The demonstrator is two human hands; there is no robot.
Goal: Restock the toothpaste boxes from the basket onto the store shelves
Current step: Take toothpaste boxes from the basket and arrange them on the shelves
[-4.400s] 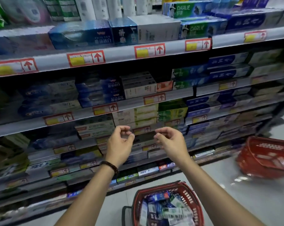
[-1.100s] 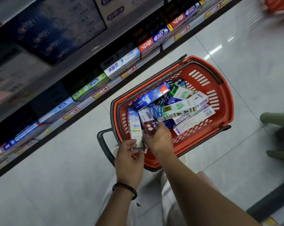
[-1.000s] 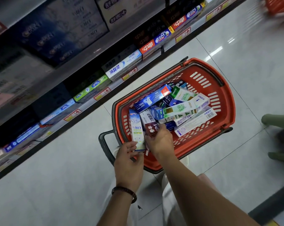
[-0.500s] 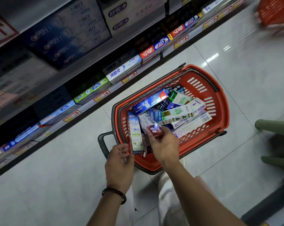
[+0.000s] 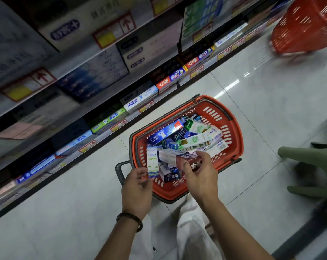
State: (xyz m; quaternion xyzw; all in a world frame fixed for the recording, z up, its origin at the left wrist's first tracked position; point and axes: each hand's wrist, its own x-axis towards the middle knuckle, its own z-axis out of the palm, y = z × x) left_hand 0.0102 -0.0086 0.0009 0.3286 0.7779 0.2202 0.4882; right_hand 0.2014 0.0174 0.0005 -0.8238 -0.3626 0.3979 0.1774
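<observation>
Over the red basket point(image 5: 234, 128) on the floor: pinching the near end of a white-and-green toothpaste box point(image 5: 152, 160) with the left hand point(image 5: 137, 190), gripping a dark red box point(image 5: 189, 160) with the right hand point(image 5: 201, 178).

- The single head-worn view looks steeply down from close above the basket point(image 5: 232, 132), which sits mid-frame on the floor point(image 5: 262, 102).
- The view is tilted; shelves point(image 5: 74, 72) run diagonally left of and beyond the basket.
</observation>
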